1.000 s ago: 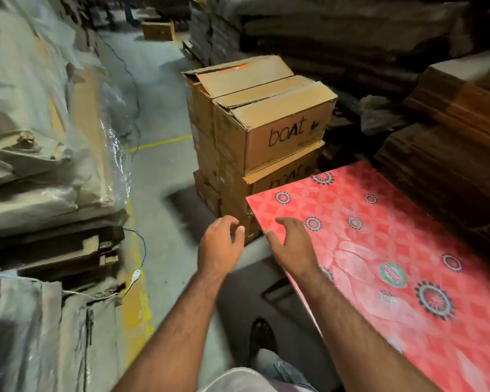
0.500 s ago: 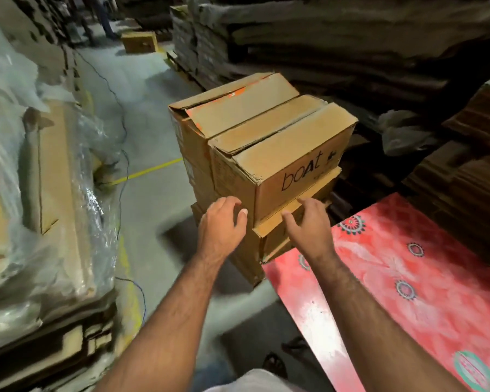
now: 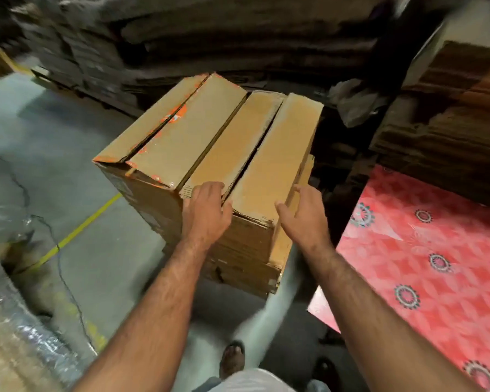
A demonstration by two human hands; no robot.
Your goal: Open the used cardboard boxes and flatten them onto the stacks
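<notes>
Reaching for the near-right cardboard box [image 3: 269,162] atop a pile of boxes on the warehouse floor [image 3: 54,171], beside a red patterned sheet [image 3: 425,250]. Left hand [image 3: 205,213] resting on its near end, fingers curled at the flap seam, grip apparently holding nothing; right hand [image 3: 304,219] wide, just off the right corner. Long axis running away from both hands, left nearer.

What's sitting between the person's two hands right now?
In the head view, the near end of the top box's right flap lies between the left hand and right hand.
</notes>
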